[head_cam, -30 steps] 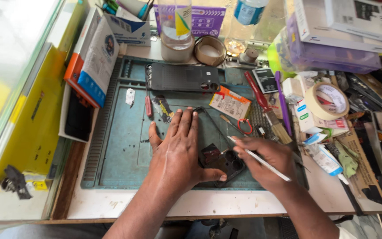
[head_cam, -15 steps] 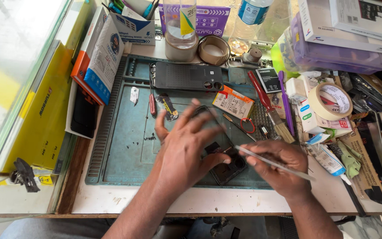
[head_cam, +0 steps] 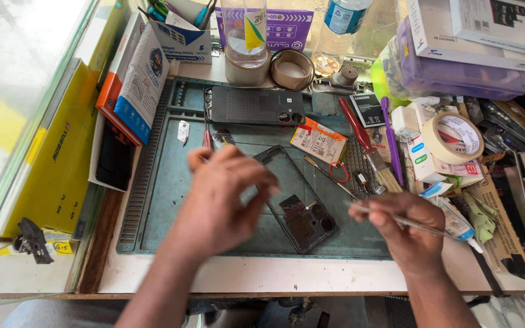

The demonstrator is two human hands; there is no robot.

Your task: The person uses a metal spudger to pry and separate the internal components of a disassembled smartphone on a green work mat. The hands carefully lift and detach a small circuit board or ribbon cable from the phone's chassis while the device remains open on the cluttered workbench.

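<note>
Over the phone frame (head_cam: 296, 200), left hand (head_cam: 217, 200) blurs, grip unclear; right hand (head_cam: 405, 228) grips tweezers (head_cam: 420, 225).

A white-and-blue box (head_cam: 144, 76) leans on an orange one (head_cam: 109, 100) at the mat's left edge. A purple card (head_cam: 287, 27) stands at the back. White boxes (head_cam: 475, 27) top a translucent purple case (head_cam: 457, 76) at the right. A small orange-and-white label (head_cam: 319, 141) lies mid-mat.
</note>
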